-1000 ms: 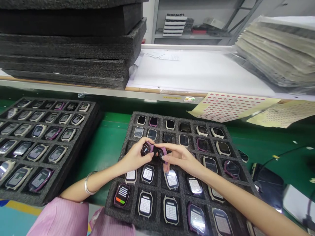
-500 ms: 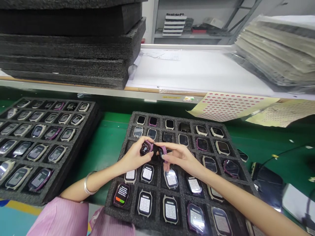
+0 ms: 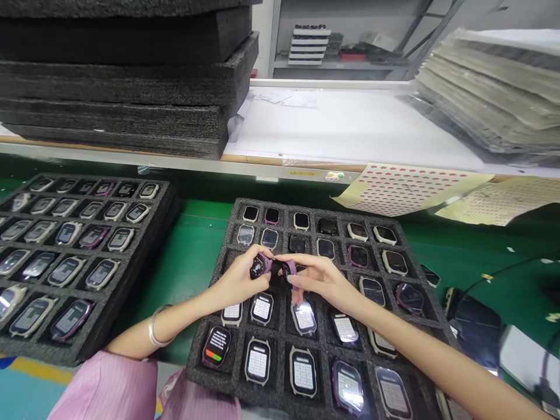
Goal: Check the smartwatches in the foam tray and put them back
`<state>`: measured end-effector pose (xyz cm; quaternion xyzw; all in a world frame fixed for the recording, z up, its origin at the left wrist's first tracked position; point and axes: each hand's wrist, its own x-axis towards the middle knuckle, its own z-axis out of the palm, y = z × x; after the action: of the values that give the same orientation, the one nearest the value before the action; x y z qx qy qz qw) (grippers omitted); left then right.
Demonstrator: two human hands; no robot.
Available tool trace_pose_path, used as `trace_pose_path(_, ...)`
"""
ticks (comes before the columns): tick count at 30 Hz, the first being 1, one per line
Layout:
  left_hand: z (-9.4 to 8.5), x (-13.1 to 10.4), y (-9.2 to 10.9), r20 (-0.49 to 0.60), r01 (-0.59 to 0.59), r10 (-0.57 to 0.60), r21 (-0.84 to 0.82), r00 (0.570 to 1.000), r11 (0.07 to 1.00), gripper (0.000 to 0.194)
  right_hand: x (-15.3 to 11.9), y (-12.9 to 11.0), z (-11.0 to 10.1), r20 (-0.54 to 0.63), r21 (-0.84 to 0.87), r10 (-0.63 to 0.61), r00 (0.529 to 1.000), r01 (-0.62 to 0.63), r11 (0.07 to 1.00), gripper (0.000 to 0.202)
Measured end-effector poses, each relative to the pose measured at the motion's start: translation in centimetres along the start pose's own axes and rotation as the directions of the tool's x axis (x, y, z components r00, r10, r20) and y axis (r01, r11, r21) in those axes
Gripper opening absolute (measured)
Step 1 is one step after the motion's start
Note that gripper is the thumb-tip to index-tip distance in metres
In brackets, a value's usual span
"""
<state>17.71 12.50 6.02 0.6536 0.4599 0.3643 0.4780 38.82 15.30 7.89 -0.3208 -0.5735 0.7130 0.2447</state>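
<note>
Two purple smartwatch bodies without straps are held over the middle of a black foam tray (image 3: pixel 280 388). My left hand (image 3: pixel 240 273) is closed round one purple smartwatch (image 3: pixel 259 266), its dark screen lit with small marks. The other purple smartwatch (image 3: pixel 289 273) is pinched in my right hand (image 3: pixel 321 279), turned on edge. The two watches are close together, with a narrow gap between them. Around them, silver, black and purple watches sit in the tray's pockets, several with lit white screens. One watch (image 3: pixel 216 345) at the near left shows an orange and green bar.
Another foam tray of watches (image 3: pixel 98 309) lies to the left. Stacked black foam (image 3: pixel 114 122) and bagged sheets (image 3: pixel 494 93) stand on the white shelf (image 3: pixel 341 128) above. Yellow sticker sheets (image 3: pixel 406 189) hang from its edge. Cables and a dark device (image 3: pixel 475 326) lie at the right.
The watch in my left hand has turned slightly, and its face shows a little differently. My right hand has barely moved. Both hands keep their hold, and the trays stay in place.
</note>
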Motion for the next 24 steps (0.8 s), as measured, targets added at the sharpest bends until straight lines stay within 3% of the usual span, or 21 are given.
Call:
trace_pose_path(6,-0.06,-0.08,0.03,-0.021,-0.008,0.007,-0.030,1.000,1.000,0.028,0.06,0.10,-0.43,0.037,-0.014,-0.002,0.999,0.003,1.000,0.056)
trace_pose_path(24,-0.25,-0.12,0.37,-0.028,-0.040,0.040,0.028,0.999,0.999,0.027,-0.12,0.06,-0.45,0.054,-0.074,0.002,0.999,0.002,0.997,0.049)
